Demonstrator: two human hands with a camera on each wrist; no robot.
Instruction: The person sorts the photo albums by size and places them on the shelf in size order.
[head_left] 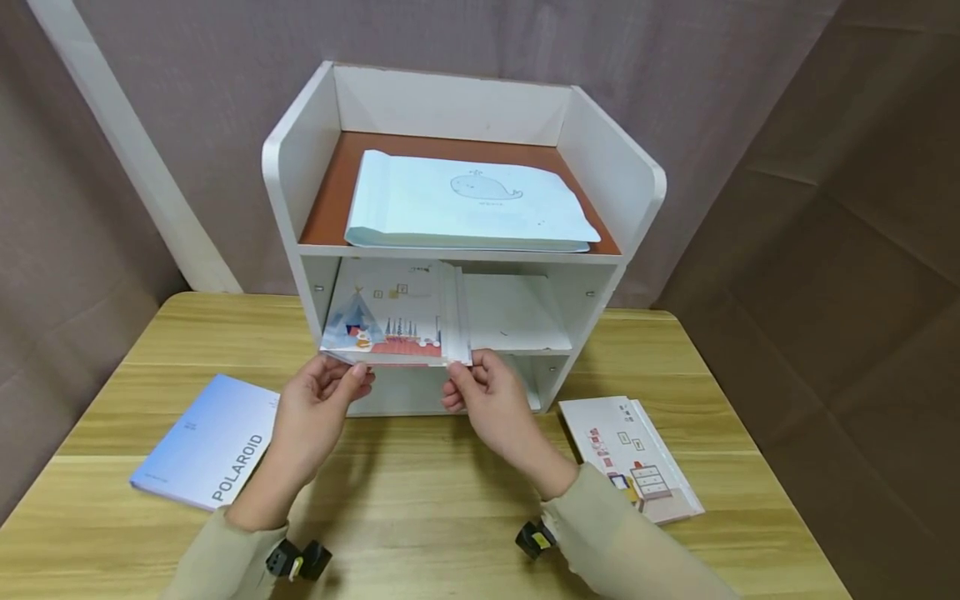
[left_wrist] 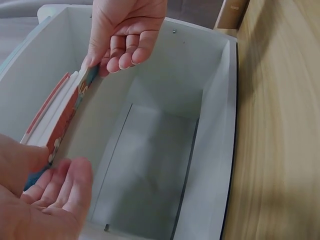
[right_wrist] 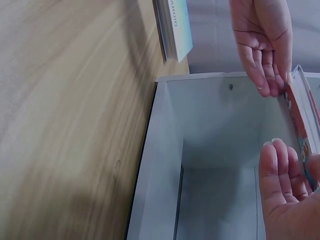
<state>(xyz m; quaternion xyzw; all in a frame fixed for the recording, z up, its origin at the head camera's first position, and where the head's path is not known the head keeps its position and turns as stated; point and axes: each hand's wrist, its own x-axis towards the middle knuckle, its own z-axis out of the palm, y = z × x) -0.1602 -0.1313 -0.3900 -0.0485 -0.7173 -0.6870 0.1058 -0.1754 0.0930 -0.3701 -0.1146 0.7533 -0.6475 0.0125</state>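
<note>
Both hands hold the front edge of an illustrated book with a tent and a small animal on its cover. The book lies flat, its far part inside the middle compartment of a white shelf unit. At the book's left corner, my left hand pinches it, thumb above and fingers below. My right hand pinches the right corner near the spine in the same way. In the left wrist view the book's page edges show between the two hands; the right wrist view shows the red cover edge.
On the unit's brown top board lies a large white whale-print pad. A blue POLAROID book rests on the wooden table at the left. Right of the unit lies another illustrated book. The lower compartment opens below the hands.
</note>
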